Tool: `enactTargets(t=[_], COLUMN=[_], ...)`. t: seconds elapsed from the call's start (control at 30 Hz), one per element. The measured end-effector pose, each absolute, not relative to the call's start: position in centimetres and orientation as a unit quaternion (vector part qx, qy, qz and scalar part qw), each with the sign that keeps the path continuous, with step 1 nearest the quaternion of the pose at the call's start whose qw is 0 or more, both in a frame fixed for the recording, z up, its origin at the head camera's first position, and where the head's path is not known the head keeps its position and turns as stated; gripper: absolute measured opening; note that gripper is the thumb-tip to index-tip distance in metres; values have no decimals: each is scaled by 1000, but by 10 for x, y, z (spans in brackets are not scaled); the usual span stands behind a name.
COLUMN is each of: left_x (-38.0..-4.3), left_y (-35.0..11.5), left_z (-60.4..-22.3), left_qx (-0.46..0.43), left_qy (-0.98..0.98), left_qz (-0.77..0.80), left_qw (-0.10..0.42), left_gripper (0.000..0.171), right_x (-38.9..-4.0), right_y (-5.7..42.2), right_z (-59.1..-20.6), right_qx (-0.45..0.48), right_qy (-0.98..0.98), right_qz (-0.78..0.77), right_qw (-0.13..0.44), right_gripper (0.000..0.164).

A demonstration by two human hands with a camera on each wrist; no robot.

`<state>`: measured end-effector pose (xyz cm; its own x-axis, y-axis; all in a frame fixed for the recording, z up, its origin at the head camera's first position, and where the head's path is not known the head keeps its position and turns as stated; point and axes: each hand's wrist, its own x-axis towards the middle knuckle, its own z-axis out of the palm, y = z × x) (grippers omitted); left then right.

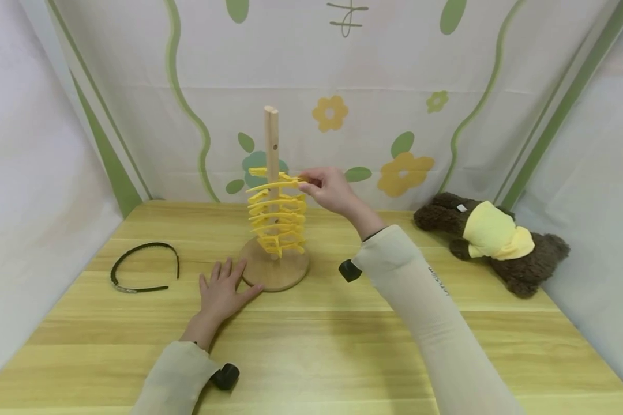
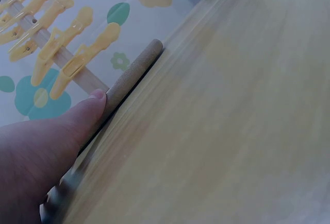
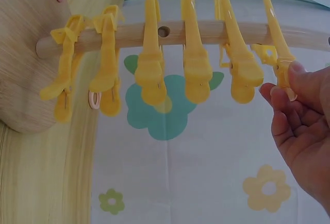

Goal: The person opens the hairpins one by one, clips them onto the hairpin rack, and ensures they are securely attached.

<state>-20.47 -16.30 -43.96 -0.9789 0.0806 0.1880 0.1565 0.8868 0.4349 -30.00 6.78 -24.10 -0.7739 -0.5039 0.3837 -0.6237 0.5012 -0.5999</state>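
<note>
A wooden pole (image 1: pixel 272 135) stands upright on a round wooden base (image 1: pixel 277 276), with several yellow hair clips (image 3: pixel 196 54) clamped along it one above another. With thumb and fingertips my right hand (image 1: pixel 334 189) pinches the handle end of the topmost clip (image 3: pixel 276 28), whose long prongs lie across the pole. My left hand (image 1: pixel 223 297) rests on the table with fingers spread at the base's left edge. In the left wrist view, the left thumb (image 2: pixel 87 112) presses on the base near the foot of the pole.
A black headband (image 1: pixel 130 290) lies on the wooden table (image 1: pixel 301 357) at the left. At the right, a brown plush bear (image 1: pixel 490 233) in a yellow shirt lies on its side. Behind the table hangs a white cloth (image 1: pixel 374 63) with printed flowers.
</note>
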Motion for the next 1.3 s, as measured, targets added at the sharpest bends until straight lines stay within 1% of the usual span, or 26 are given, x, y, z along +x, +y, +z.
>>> enactTargets(t=[0.33, 0.7, 0.93, 1.03, 1.13, 1.3], left_x=[-205, -207, -206, -206, -206, -206], left_y=[-165, -164, -163, -164, -164, -166], left_z=[-438, -439, -439, -440, -441, -441], left_qx=[-60, -57, -59, -59, -59, -64], left_qy=[-970, -970, -969, -970, -970, -966], left_qz=[-221, -222, -224, -222, -219, -239], left_qw=[86, 83, 82, 82, 84, 74], left_gripper=[82, 83, 83, 83, 83, 85], right_x=[-298, -297, -298, -298, -295, -282], right_y=[65, 67, 71, 75, 85, 114], right_z=[-241, -241, -241, -240, -238, -237], right_qx=[341, 333, 332, 334, 336, 325], right_qy=[-858, -861, -859, -847, -838, -856], right_qz=[380, 383, 389, 411, 426, 393], right_qw=[56, 37, 27, 35, 56, 81], right_gripper=[28, 29, 37, 43, 46, 53])
